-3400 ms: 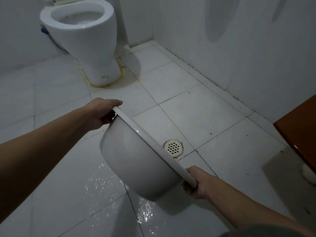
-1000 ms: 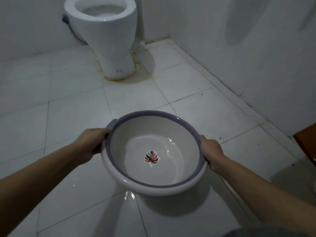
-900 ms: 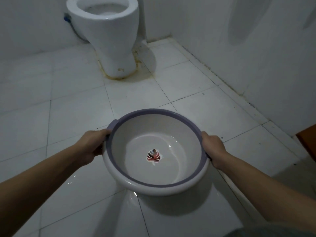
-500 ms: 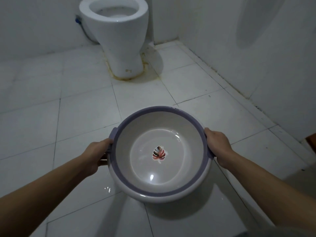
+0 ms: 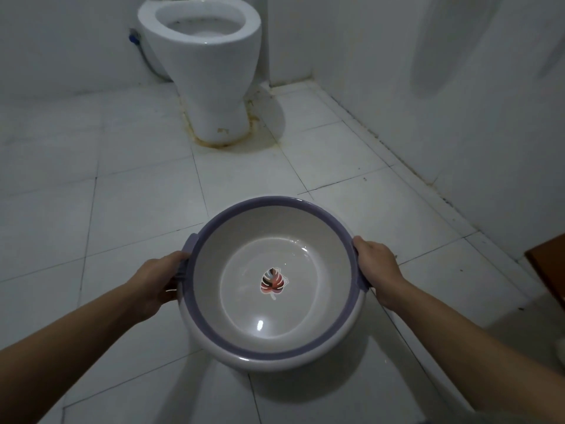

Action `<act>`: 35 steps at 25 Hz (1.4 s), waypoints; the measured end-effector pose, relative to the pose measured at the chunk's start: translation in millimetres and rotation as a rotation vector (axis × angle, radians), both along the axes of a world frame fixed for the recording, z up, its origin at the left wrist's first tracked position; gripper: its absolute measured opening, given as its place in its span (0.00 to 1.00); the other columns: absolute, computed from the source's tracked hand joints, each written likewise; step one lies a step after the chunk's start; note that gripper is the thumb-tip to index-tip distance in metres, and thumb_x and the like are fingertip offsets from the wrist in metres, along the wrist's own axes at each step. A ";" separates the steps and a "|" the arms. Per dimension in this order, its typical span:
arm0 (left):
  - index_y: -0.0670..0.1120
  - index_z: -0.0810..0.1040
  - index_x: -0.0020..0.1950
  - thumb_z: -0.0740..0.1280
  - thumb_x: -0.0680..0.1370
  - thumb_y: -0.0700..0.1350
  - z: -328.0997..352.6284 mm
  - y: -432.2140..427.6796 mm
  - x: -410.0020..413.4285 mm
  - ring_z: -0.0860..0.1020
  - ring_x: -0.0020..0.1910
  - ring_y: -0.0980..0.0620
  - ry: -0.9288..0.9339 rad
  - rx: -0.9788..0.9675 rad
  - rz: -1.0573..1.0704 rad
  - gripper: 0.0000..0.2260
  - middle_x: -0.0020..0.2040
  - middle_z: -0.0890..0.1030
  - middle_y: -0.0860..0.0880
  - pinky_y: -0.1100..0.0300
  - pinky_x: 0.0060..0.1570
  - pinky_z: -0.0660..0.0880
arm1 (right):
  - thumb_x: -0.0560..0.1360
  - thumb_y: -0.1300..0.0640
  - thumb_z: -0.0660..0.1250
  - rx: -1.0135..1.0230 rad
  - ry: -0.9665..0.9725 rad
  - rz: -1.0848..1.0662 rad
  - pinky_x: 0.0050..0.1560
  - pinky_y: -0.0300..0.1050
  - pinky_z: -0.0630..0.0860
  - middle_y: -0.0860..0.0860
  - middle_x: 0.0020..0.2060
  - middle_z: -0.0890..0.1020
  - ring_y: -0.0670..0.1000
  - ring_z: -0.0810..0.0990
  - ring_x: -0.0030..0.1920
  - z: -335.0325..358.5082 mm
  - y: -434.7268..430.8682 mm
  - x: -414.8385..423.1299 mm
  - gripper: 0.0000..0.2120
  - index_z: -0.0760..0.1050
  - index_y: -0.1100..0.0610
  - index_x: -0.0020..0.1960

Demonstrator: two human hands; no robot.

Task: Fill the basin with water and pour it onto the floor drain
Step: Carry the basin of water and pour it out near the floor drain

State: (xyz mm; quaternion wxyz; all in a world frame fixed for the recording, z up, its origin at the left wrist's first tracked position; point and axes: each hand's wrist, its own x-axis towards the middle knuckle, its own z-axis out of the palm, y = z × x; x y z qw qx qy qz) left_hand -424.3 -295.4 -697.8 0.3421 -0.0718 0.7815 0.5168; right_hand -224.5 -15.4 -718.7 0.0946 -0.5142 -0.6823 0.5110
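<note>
A round white basin (image 5: 330,283) with a purple rim is held level above the tiled floor in the head view. A red leaf picture marks its bottom, and I see only a wet sheen inside. My left hand (image 5: 156,284) grips the rim's left handle. My right hand (image 5: 377,267) grips the right handle. The floor drain is hidden, presumably under the basin.
A white toilet (image 5: 211,68) stands at the back, stained at its base. A white wall (image 5: 458,102) runs along the right. A brown wooden edge (image 5: 547,267) juts in at the far right. White floor tiles (image 5: 122,209) spread to the left.
The basin, earlier tipped on edge beside the drain, has been brought upright and level. In the last second it shifted slightly right and covers where the drain was.
</note>
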 end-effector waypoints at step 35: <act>0.42 0.75 0.53 0.64 0.80 0.44 -14.8 -0.5 -31.4 0.77 0.43 0.46 0.133 0.022 0.149 0.06 0.45 0.79 0.43 0.51 0.44 0.73 | 0.83 0.52 0.56 -0.036 0.032 0.052 0.31 0.43 0.67 0.55 0.33 0.75 0.52 0.72 0.32 3.2 -16.3 -45.3 0.17 0.70 0.59 0.38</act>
